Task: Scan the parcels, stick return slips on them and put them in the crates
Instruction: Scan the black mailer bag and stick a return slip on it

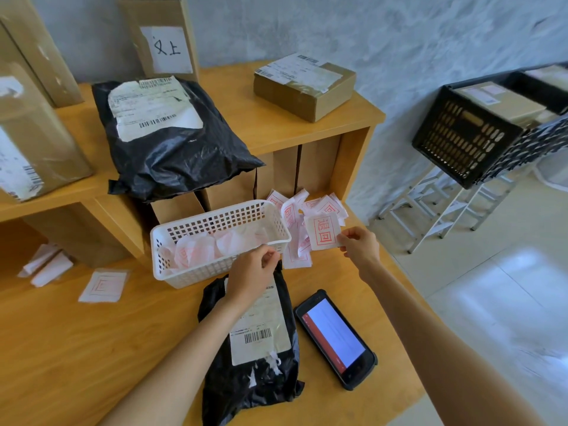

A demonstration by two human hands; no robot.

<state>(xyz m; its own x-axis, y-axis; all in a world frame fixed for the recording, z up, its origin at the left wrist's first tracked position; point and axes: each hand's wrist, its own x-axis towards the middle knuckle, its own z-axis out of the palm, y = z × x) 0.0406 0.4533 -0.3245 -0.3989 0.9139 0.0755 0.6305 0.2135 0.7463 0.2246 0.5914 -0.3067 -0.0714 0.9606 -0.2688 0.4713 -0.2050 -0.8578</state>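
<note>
A small black bag parcel (pixel 255 373) with a white barcode label lies on the wooden table in front of me. My right hand (pixel 359 244) pinches a white return slip (pixel 322 232) with red characters by its right edge, above the table. My left hand (pixel 252 272) hovers over the parcel's top end by the white basket (pixel 190 272), fingers curled, seemingly pinching a scrap of paper. The handheld scanner (pixel 335 338) lies screen-up to the right of the parcel. A black crate (pixel 461 139) holding boxes stands at the right on a white stand.
A pile of return slips (pixel 295 210) lies behind the basket, which holds crumpled backing papers. The raised shelf carries a large black bag parcel (pixel 172 139), a flat cardboard box (pixel 304 87) and tall cartons (pixel 159 35). One loose slip (pixel 103 285) lies at the left.
</note>
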